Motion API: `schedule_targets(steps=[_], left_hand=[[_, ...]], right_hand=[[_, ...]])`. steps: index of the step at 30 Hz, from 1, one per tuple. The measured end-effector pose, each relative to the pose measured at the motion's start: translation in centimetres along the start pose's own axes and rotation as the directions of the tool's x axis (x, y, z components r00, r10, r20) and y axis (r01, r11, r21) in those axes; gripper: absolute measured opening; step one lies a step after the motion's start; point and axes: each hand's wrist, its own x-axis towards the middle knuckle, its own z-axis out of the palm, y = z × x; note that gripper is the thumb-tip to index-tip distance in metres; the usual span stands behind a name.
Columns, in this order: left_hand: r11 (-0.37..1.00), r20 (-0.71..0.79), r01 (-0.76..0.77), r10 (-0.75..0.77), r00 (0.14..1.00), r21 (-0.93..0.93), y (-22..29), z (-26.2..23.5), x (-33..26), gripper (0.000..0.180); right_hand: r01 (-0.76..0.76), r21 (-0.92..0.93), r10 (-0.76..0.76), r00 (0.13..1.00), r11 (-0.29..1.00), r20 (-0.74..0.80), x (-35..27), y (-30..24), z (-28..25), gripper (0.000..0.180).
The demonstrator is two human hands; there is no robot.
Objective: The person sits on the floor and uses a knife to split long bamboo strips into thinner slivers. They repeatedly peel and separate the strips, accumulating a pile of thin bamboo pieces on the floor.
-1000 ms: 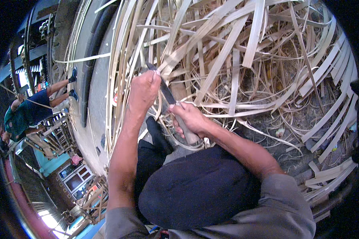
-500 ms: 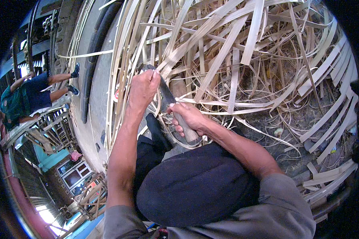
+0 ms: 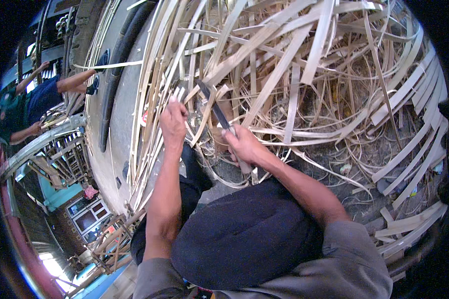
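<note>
Right hand point(image 3: 247, 145): fingers wrapped around the handle of the knife point(image 3: 218, 110), blade angled up and left. Left hand point(image 3: 173, 122): fingers curled, thumb beside pale strip ends; whether they pinch one cannot be told. The strips point(image 3: 275, 79) lie ahead of both hands, heaped on the floor, some crossing near the blade.

Done, as judged: many strips are already flat and separate, with thin shavings point(image 3: 329, 99) tangled among them. Left: strips bunched at the left hand may be unfinished; the number outstanding cannot be established.

Hidden: the cap point(image 3: 249, 234) covers the lap; overlapping strips obscure the blade's tip and the heap's lower layers. At far left, a co-worker point(image 3: 42, 97) is cut off by the dark rim.
</note>
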Motion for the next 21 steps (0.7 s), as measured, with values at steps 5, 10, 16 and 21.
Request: schedule_targets(steps=[5, 10, 16, 21], left_hand=[[0.896, -0.183, 0.43, -0.444, 0.877, -0.11, -6.4, 1.3, -6.1, 0.062], [0.718, -0.158, 0.515, -0.642, 0.75, -0.469, -8.6, 3.8, -9.1, 0.051], [0.147, 0.043, 0.367, -0.886, 0.462, -0.918, -9.5, 2.3, -8.4, 0.042], [0.451, -0.178, 0.46, -0.834, 0.522, -0.764, -12.5, 2.4, -10.4, 0.038]], right_hand=[[0.199, -0.507, -0.252, 0.967, 0.839, -0.038, -1.5, -1.2, -0.3, 0.042], [0.149, -0.562, -0.19, 0.982, 0.813, -0.015, -2.4, -2.5, 0.6, 0.046], [0.266, -0.574, -0.244, 0.963, 0.774, 0.117, -4.8, -3.8, 0.4, 0.048], [0.138, -0.679, -0.045, 0.987, 0.721, 0.154, -5.7, -4.1, -0.2, 0.048]])
